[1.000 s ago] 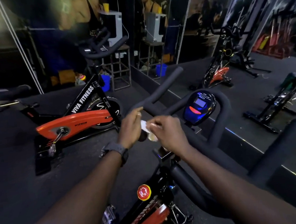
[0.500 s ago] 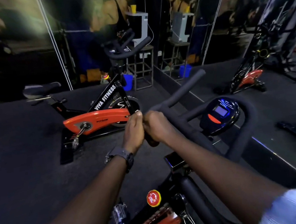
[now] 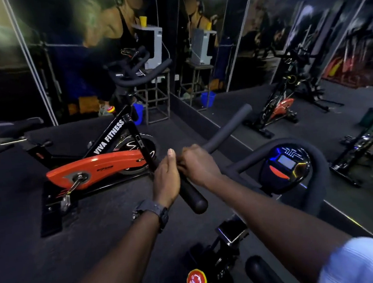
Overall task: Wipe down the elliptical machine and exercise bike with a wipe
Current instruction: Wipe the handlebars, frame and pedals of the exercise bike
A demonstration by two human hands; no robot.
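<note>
I stand at the near exercise bike, whose black foam handlebar (image 3: 194, 199) runs from lower centre up to the right. My right hand (image 3: 198, 166) curls over this bar from above. My left hand (image 3: 165, 181) lies against the bar's left side, thumb pointing up and fingers wrapped out of sight behind it. No wipe shows; anything between my hands and the bar is hidden. The bike's blue-lit console (image 3: 285, 167) sits to the right inside the looped bar. A red knob (image 3: 197, 282) is on the frame below.
A second bike (image 3: 96, 169), orange and black and marked VIVA FITNESS, stands on the dark floor to the left. A mirror wall (image 3: 252, 53) runs along the right, reflecting other machines. A metal stand (image 3: 155, 98) and a blue bucket (image 3: 139, 114) are at the back.
The white wipe seen between my hands a second ago is now hidden. Both hands have closed together on the handlebar, and my view has turned to the left.
</note>
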